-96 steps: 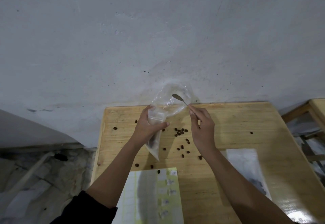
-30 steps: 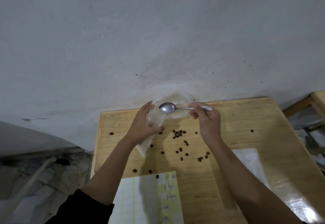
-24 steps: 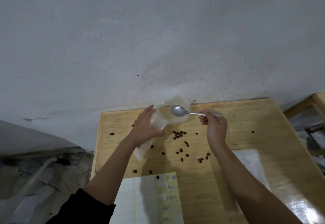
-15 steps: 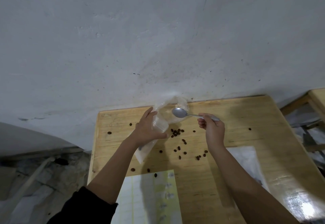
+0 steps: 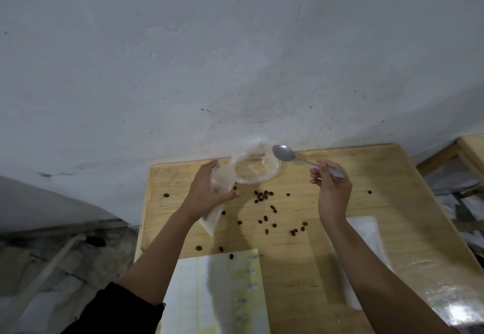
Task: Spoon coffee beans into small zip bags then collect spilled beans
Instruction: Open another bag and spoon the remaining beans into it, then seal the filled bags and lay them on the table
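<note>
Left hand (image 5: 207,192) grasps a clear zip bag (image 5: 248,168) round its middle, above the far left part of the wooden table (image 5: 379,202), with its open mouth turned right. Right hand (image 5: 332,189) pinches the handle of a metal spoon (image 5: 284,153); the bowl sits just right of the bag mouth and looks empty. Coffee beans (image 5: 262,196) lie scattered on the table between and nearer than the hands. A lined paper sheet (image 5: 217,294) lies at the near edge.

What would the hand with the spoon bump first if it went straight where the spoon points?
Probably the clear bag that the left hand holds: the right hand aims its spoon left at the bag's mouth. Depth is unclear, so it might reach the wall.
</note>
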The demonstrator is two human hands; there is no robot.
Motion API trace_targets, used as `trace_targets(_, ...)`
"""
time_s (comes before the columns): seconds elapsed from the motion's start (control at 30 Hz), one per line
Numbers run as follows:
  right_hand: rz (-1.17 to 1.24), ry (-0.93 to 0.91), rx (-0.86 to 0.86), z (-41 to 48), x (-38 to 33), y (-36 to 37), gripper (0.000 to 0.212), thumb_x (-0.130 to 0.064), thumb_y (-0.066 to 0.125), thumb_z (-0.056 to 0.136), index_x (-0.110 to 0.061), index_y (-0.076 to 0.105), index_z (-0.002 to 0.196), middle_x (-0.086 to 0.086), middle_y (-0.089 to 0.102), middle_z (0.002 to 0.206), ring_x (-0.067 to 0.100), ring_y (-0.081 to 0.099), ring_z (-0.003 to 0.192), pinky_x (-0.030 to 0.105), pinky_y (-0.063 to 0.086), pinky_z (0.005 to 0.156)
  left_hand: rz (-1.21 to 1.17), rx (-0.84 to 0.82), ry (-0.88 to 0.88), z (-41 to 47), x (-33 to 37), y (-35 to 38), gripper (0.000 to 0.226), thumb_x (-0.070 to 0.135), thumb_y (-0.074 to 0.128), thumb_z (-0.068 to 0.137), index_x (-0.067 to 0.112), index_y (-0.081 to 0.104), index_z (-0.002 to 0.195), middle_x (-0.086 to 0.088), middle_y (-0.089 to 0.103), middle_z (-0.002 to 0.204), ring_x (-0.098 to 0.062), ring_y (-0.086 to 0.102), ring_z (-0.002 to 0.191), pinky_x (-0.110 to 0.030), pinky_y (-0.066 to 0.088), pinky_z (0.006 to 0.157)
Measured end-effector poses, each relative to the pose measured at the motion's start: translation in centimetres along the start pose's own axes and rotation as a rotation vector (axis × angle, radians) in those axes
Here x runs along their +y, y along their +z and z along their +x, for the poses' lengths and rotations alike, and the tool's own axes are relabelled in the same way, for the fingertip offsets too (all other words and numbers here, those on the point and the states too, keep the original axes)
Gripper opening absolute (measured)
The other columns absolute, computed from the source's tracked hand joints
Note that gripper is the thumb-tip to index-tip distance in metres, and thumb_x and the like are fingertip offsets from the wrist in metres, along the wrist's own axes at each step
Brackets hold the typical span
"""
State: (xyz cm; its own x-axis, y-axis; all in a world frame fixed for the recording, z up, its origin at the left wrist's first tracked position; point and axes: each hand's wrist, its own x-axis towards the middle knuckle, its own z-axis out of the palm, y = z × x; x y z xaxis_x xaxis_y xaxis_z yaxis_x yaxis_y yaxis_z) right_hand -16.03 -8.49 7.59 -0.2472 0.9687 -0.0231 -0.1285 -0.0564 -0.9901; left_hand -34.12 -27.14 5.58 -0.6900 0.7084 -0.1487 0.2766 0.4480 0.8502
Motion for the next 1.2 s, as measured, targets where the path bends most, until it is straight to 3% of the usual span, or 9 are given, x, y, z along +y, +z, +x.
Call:
trace_targets(0.1,-0.025,-0.042,0.044,0.8,-0.1,-1.2,0.009,-0.009,0.056,0.092,-0.013,0.064,0.092,0.005,0.064,0.078,0.011,0.062,0.071,0.022,0.051,0.062,-0.066,0.150,-0.001,-0.4,0.3,-0.5,0.095,0.035,0.083,0.068,0.019,0.028,0.144,0.002,0.038,0.139,-0.013,0.036,0.126,-0.034,0.032,0.104)
trace_targets(0.27,-0.248,-0.028,0.013,2.5,1.8,-3.0,0.021,-0.014,0.052,0.095,-0.007,0.064,0.111,0.013,0.066,0.100,0.013,0.062,0.085,0.016,0.054,0.070,-0.062,0.325,0.015,-0.7,1.4,-1.0,0.098,0.035,0.082,0.068,0.015,0.025,0.145,0.005,0.034,0.137,-0.006,0.033,0.124,-0.030,0.030,0.105)
trace_targets(0.43,-0.452,0.013,-0.101,3.0,3.8,-3.9,0.026,-0.016,0.052,0.095,-0.007,0.063,0.117,0.005,0.060,0.109,0.020,0.058,0.101,0.040,0.051,0.092,-0.050,0.382,0.000,-1.5,1.6,-0.1,0.097,0.037,0.082,0.068,0.014,0.027,0.144,0.003,0.035,0.136,-0.006,0.033,0.123,-0.027,0.030,0.102)
trace_targets(0.53,-0.533,0.054,-0.187,3.2,4.6,-4.1,0.027,-0.010,0.052,0.094,-0.005,0.063,0.118,0.007,0.059,0.112,0.015,0.055,0.099,0.027,0.046,0.091,-0.062,0.424,-0.005,-1.8,1.7,0.9,0.093,0.034,0.081,0.069,0.013,0.028,0.143,0.007,0.035,0.132,-0.006,0.035,0.121,-0.026,0.030,0.101)
trace_targets(0.67,-0.608,0.138,-0.303,4.2,5.9,-4.6,0.023,-0.001,0.056,0.089,-0.001,0.065,0.110,0.013,0.064,0.112,0.015,0.055,0.097,0.000,0.040,0.070,-0.091,0.445,-0.009,-2.0,2.5,2.4,0.092,0.032,0.082,0.069,0.015,0.029,0.143,0.009,0.034,0.132,-0.004,0.034,0.121,-0.025,0.031,0.101)
trace_targets(0.77,-0.685,0.162,-0.337,5.4,6.4,-4.8,0.018,-0.001,0.057,0.088,-0.001,0.066,0.104,0.011,0.066,0.103,0.015,0.055,0.089,-0.005,0.036,0.061,-0.103,0.427,-0.011,-1.8,3.2,3.6,0.093,0.034,0.081,0.070,0.016,0.029,0.144,0.012,0.033,0.134,0.002,0.032,0.121,-0.022,0.029,0.101)
trace_targets(0.9,-0.734,0.236,-0.376,7.1,6.9,-5.0,0.014,-0.003,0.060,0.086,-0.012,0.063,0.097,0.009,0.065,0.098,0.021,0.058,0.082,0.021,0.046,0.065,-0.111,0.414,-0.004,-1.5,4.0,4.9,0.094,0.033,0.082,0.070,0.018,0.027,0.144,0.013,0.033,0.132,0.002,0.032,0.122,-0.020,0.027,0.101)
trace_targets(1.0,-0.787,0.253,-0.456,7.9,6.9,-4.8,0.018,0.002,0.061,0.083,-0.010,0.062,0.097,0.001,0.060,0.090,0.019,0.057,0.079,0.021,0.044,0.059,-0.111,0.407,0.001,-1.4,4.5,5.6,0.094,0.034,0.082,0.069,0.019,0.027,0.144,0.014,0.033,0.131,0.002,0.033,0.121,-0.021,0.027,0.101)
trace_targets(1.2,-0.880,0.185,-0.556,8.3,7.2,-4.5,0.025,0.007,0.064,0.077,-0.007,0.063,0.098,0.006,0.058,0.096,0.021,0.058,0.087,0.033,0.050,0.081,-0.096,0.399,-0.003,-1.3,5.0,6.0,0.094,0.034,0.082,0.069,0.020,0.027,0.143,0.016,0.033,0.130,0.016,0.032,0.116,-0.021,0.027,0.102)
